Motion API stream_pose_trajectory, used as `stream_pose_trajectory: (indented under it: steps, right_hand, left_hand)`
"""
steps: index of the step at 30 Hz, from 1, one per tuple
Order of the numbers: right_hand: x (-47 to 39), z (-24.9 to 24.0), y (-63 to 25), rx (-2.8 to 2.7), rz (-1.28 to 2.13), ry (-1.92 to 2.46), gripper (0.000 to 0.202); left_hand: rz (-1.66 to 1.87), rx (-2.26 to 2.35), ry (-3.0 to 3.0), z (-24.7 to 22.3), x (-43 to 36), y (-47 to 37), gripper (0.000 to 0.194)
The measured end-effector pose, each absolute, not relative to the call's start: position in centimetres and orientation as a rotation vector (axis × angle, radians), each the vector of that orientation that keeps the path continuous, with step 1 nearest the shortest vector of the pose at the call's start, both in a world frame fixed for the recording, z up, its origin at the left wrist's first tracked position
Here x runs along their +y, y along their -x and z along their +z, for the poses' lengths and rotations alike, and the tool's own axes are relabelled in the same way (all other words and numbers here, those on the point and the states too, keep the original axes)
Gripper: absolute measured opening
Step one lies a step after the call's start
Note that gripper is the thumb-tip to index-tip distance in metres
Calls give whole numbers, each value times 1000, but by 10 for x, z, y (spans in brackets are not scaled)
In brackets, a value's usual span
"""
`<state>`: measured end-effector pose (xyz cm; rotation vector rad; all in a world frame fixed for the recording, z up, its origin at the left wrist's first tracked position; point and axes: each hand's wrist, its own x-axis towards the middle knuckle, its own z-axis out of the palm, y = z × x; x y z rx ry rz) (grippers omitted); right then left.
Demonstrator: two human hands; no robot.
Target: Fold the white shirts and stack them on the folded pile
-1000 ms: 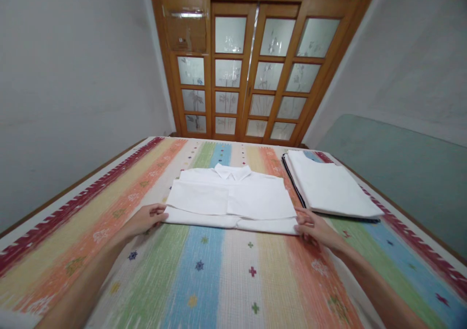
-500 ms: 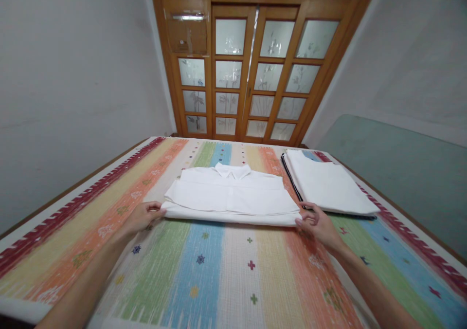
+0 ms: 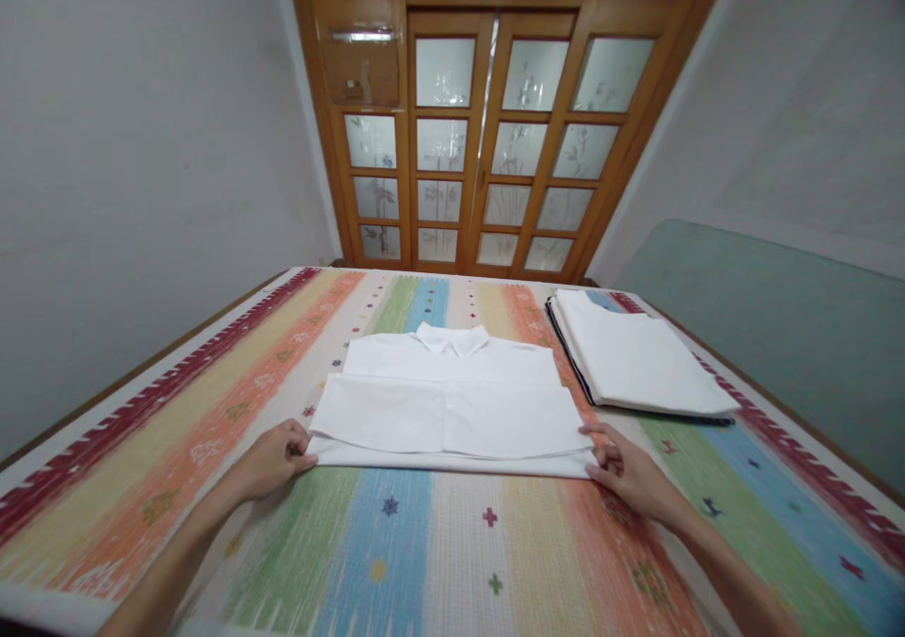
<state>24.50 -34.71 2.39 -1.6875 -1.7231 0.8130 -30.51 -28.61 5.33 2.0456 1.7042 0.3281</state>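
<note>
While left hand (image 3: 274, 458), right hand (image 3: 628, 469) pinch near-edge corners of folded white collared cloth shirt (image 3: 452, 416), I judge step fold-squaring; next needs even tension.

I've got shirt (image 3: 452, 411) as smooth matt cloth; stack (image 3: 640, 354) also matt cloth. Cover (image 3: 396, 552) looks woven, rougher, ribbed. Doors (image 3: 476, 138) read as wood, slight sheen; panes (image 3: 445, 72) patterned glass. Wall (image 3: 141, 147) matt, mostly smooth.
</note>
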Motion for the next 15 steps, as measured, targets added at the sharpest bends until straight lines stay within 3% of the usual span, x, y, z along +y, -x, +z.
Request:
stream_pose_trajectory:
  steps: [4,8,15]
  right_hand:
    - [-343,31,-253,-1832,608,1782,49]
    - [-332,36,-257,-1877,308,1755,45]
    - [-312,37,-258,-1940,365,1621,33]
  left_hand:
    - [393,1745,-2141,56,-286,309,28]
    - [666,1611,-2438,53,-272,317,41]
    - [726,1364,-2693,57,-243,316,32]
